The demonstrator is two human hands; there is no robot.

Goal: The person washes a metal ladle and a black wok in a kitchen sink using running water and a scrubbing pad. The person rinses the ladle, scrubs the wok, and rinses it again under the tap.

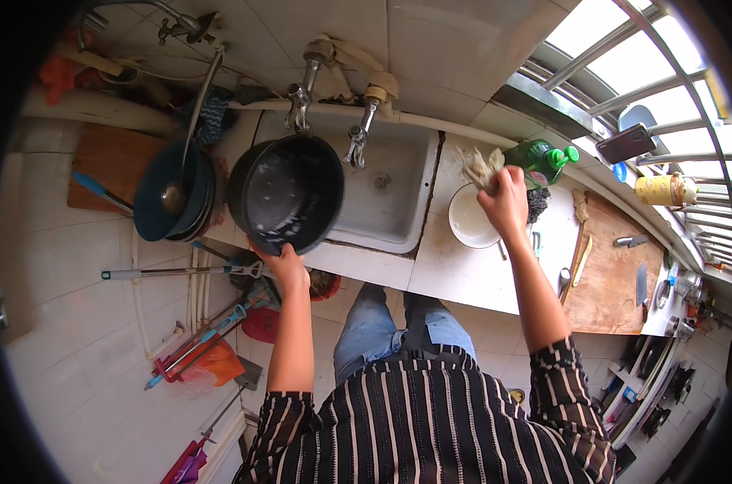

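My left hand (286, 266) grips the near rim of a dark cooking pot (293, 181), tilted over the left part of a white ceramic sink (396, 212). Wet shine and pale specks show on the inside of the pot. In my right hand (506, 199) is a bunched, pale, fibrous scrubber (480, 166). It is above the far side of a white bowl (472, 221) on the counter, and that hand hides part of the bowl's rim. A green detergent bottle (532, 160) with a pump top and a dark scouring pad (538, 202) are just right of my right hand.
Two metal taps (359, 136) reach over the sink. Stacked basins (172, 212) stand at the left, before a wooden board (109, 166). A large cutting board (608, 266) at the right bears a knife and a cleaver (642, 284). Mop handles (178, 273) lean below left.
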